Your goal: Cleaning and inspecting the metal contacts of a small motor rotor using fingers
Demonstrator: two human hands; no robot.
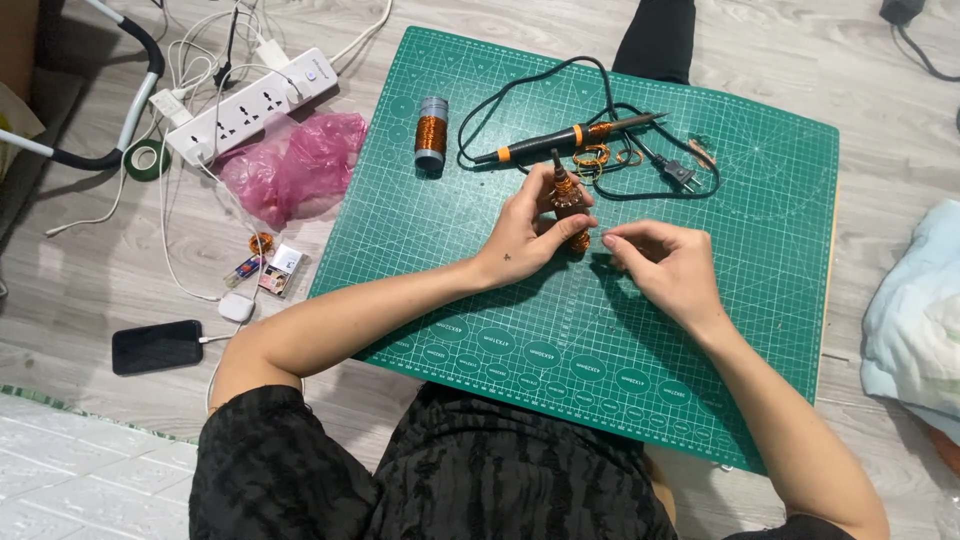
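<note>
Looks like somebody's home setup, hobby electronics done right on the floor [870, 70]; grey wood-look planks, no table anywhere, just a green cutting mat [740, 330] laid flat as the work surface; the person sits cross-legged at its edge; a soldering iron [575, 137] with its cord sprawled over the mat, a spool of copper wire [431, 132], a few loose copper wire rings [600, 157]; off to the side a white power strip [250, 103] with a tangle of white cables, a phone [157, 346] on charge, a crumpled pink plastic bag [295, 165], a roll of green tape [147, 158]; a pale blue blanket [915, 320] bunched at the right edge; living-room stuff, not a proper workshop.
</note>
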